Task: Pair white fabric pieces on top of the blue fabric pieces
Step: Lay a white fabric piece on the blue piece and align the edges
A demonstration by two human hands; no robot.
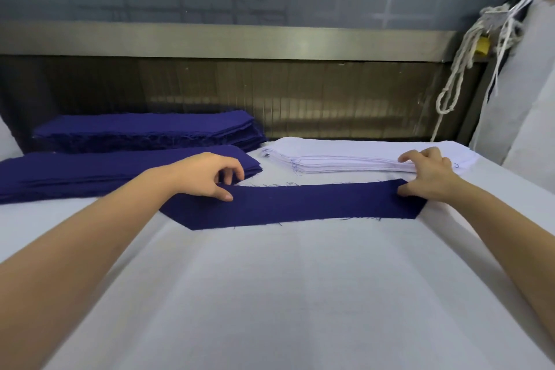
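Pairing is judged to be barely begun. One blue piece (pixel 300 204) is laid flat across the middle of the white-covered worktop (pixel 285 294), and no white piece is yet seen on it. At its 9 o'clock end the left hand (pixel 204 174) is set. The thumb is pressed on the cloth and the fingers (pixel 231 173) are loosely curled over the far edge, but whether that edge is pinched cannot be told. At the 3 o'clock end the right hand (pixel 429 174) is placed with its thumb at the blue piece's far edge. Its bent fingers are rested on the near corner of the white stack (pixel 345 156); no white layer is seen lifted, so a grip cannot be confirmed. The white stack lies at 12 to 1 o'clock of the blue piece, just beyond it. At 10 o'clock a near blue stack (pixel 90 171) and a far blue stack (pixel 144 129) are found, so many pairs are judged to remain. No finished pairs are in view.
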